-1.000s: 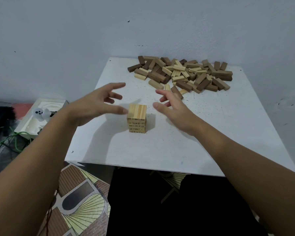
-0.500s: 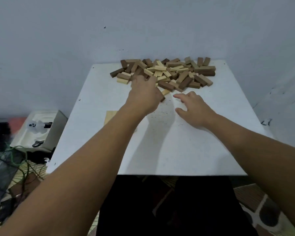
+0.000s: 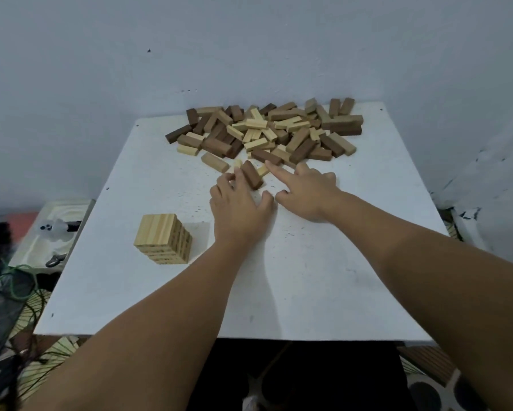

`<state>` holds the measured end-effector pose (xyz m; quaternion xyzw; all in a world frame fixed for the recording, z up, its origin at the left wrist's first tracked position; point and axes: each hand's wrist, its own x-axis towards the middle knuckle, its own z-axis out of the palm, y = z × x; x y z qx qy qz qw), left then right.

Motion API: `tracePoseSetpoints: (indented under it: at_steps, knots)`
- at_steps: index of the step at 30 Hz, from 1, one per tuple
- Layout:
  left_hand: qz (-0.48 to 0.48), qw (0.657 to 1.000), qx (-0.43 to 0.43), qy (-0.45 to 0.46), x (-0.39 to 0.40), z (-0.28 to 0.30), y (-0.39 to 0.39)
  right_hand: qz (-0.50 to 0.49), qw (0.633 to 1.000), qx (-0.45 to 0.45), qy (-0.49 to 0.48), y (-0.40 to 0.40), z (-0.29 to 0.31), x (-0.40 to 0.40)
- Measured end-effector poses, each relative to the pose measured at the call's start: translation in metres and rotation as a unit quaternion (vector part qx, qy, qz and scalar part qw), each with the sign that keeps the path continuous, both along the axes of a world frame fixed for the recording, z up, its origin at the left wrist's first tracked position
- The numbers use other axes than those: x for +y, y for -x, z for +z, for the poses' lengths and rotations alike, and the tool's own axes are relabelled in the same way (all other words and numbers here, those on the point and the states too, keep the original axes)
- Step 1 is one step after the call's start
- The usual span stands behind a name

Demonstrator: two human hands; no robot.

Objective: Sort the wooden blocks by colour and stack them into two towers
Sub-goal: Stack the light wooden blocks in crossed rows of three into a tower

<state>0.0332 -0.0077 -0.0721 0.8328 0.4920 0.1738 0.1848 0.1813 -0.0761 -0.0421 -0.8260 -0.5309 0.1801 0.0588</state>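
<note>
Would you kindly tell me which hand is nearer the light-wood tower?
Left. The left hand lies just right of the light-wood tower, holding a dark block; the right hand sits farther right.

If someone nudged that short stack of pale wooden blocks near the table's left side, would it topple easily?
Probably not easily. The pale wooden block stack is only a few layers high and about as wide as it is tall, so it would likely slide on the smooth white table rather than tip. Its layers look loosely laid, so a sharp push might shift the upper blocks out of line.
</note>
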Motion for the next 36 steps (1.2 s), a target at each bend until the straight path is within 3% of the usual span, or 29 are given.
tracePoseSetpoints:
  at_steps: [5, 8, 14, 22, 32, 36]
  knots:
    - [0.009, 0.999, -0.032, -0.019, -0.001, -0.003, -0.001, -0.060, 0.979, -0.039, -0.191, 0.011, -0.029, -0.008]
    - [0.014, 0.998, -0.047, -0.028, -0.001, -0.005, 0.000, -0.069, 0.963, -0.063, -0.252, 0.013, -0.039, -0.010]
    - [0.010, 0.998, -0.041, -0.054, 0.004, -0.006, 0.001, -0.044, 0.962, -0.071, -0.258, 0.013, -0.042, -0.010]
    - [-0.003, 0.996, -0.083, -0.038, 0.002, -0.005, 0.003, -0.037, 0.942, 0.012, -0.333, 0.011, -0.039, -0.010]
    - [-0.031, 0.992, -0.121, -0.026, -0.004, -0.001, 0.004, -0.013, 0.934, 0.062, -0.352, 0.011, -0.037, -0.010]
    - [-0.019, 0.988, -0.153, 0.002, 0.001, -0.003, 0.006, -0.047, 0.921, 0.014, -0.387, 0.008, -0.037, -0.008]
